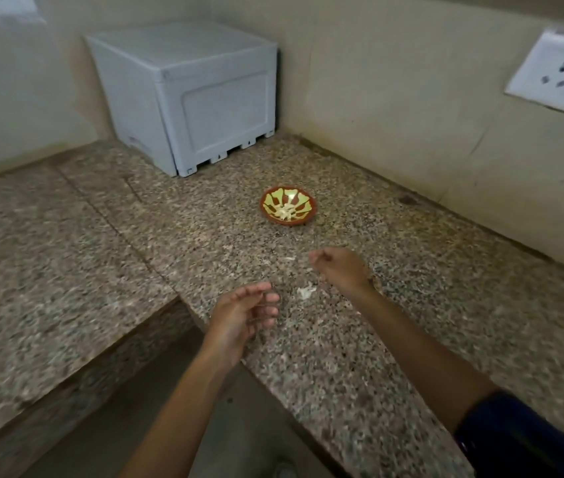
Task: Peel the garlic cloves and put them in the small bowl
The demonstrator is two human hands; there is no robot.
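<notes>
Loosely curled and holding nothing, my left hand (244,313) hovers just below the middle of the frame, over the granite counter (394,339) edge, palm turned inward. At the far upper left a white plate on the wall (1,8) is cut off and too smeared to identify. Right of it, in the corner, stands a pale grey plastic box (201,98); I can read no writing on it. Papery garlic skin (306,291) lies on the counter between my hands. Above it, the small bowl (288,208), brown with a yellow-green pattern, holds pale peeled garlic cloves (285,212), blurred into one heap. My right hand (341,269) has fingers bent inward; whether they pinch anything I cannot tell. A dark sleeve (522,439) is cut off lower right, a wall socket (558,74) upper right.
</notes>
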